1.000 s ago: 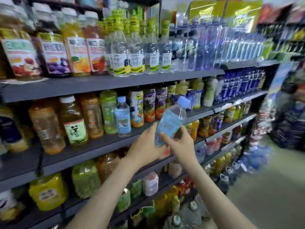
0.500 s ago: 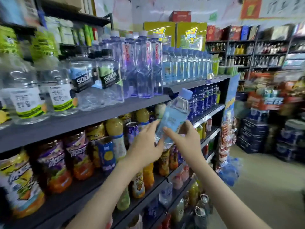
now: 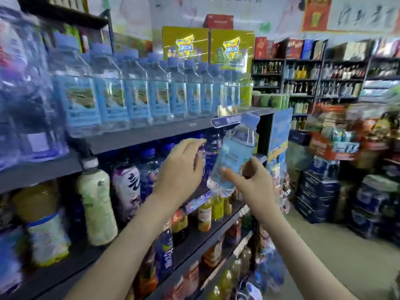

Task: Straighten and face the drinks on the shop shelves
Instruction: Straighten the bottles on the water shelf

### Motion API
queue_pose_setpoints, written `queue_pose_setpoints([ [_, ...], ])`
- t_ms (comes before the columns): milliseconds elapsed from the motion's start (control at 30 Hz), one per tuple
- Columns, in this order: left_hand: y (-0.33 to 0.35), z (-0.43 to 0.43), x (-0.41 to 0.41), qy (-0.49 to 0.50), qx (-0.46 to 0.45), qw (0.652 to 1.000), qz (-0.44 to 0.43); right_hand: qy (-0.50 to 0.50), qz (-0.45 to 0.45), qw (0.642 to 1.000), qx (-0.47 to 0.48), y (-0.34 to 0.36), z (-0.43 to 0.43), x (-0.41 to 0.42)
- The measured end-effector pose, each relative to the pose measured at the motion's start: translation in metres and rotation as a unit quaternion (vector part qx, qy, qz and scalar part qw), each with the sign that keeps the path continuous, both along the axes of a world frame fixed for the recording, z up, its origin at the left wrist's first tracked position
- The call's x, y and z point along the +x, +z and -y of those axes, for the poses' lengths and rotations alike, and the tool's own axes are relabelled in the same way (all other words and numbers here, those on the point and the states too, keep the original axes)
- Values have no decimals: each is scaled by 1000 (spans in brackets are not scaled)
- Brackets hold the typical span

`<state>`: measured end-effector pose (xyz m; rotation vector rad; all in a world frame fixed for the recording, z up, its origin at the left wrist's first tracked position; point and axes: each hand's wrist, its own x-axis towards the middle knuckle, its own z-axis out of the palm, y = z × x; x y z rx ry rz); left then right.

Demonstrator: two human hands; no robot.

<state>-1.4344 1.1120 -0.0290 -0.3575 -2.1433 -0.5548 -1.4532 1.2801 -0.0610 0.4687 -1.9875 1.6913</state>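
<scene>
While right hand (image 3: pixel 249 182) grips the tilted clear blue-capped water bottle (image 3: pixel 234 154), left hand (image 3: pixel 180 167) hovers released; likely next: stand it label-out at right end of grey shelf (image 3: pixel 151 133).

We stand in a shop aisle: grey shelves (image 3: pixel 138 135) run along our left, and dark back shelves (image 3: pixel 303 59) line the far wall (image 3: pixel 270 9), which carries a red poster (image 3: pixel 316 14). Blue cases (image 3: pixel 318 191) stand stacked on the pale floor (image 3: pixel 335 256) in flat, even light.
</scene>
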Motion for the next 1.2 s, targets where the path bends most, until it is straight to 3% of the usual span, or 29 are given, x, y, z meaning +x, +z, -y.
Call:
queue_pose_setpoints([
  [100, 26, -24, -54, 56, -53, 995, -65, 8, -25, 1000, -2, 23, -39, -68],
  [267, 64, -39, -146, 167, -151, 969, -100, 24, -62, 996, -55, 65, -62, -183],
  [433, 100, -50, -238, 260, -184, 944, -83, 53, -98, 987, -114, 113, -58, -292],
  [600, 109, -60, -299, 335, -243, 906, -85, 70, -111, 985, -110, 142, -41, -371],
  [833, 102, -56, -324, 412, -303, 851, -119, 114, -130, 984, -50, 151, -26, -417],
  [1000, 98, -57, -324, 457, -317, 826, -92, 131, -170, 973, 80, 150, -20, -418],
  [1200, 98, -61, -324, 480, -318, 814, -74, 190, -105, 961, 171, 141, -25, -426],
])
